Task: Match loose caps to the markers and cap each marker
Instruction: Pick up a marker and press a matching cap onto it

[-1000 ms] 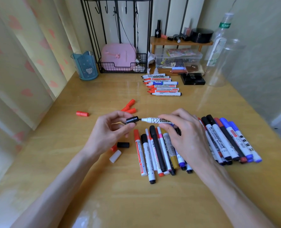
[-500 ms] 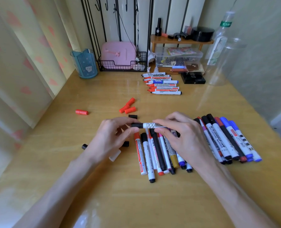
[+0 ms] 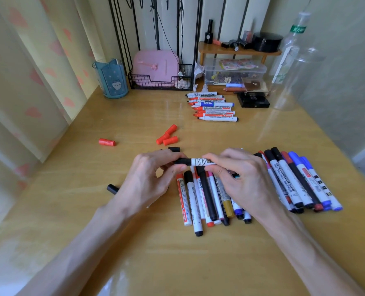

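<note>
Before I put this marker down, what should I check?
1. Black cap pushed fully onto the marker: cannot tell; it looks on, but a click does not show.
2. Firm hold: ok; left hand pinches the cap, right hand grips the barrel.
3. Capped pile beneath your hands to lay it on: ok.
4. Back row all capped: not ok; nibs are bare.
5. Red caps and spare black cap in sight: ok.

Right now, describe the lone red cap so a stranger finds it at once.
Start at the blue cat-print cup at far left and come toward the person. The red cap lies there by itself, unlike the three red caps clustered to its right.
</note>
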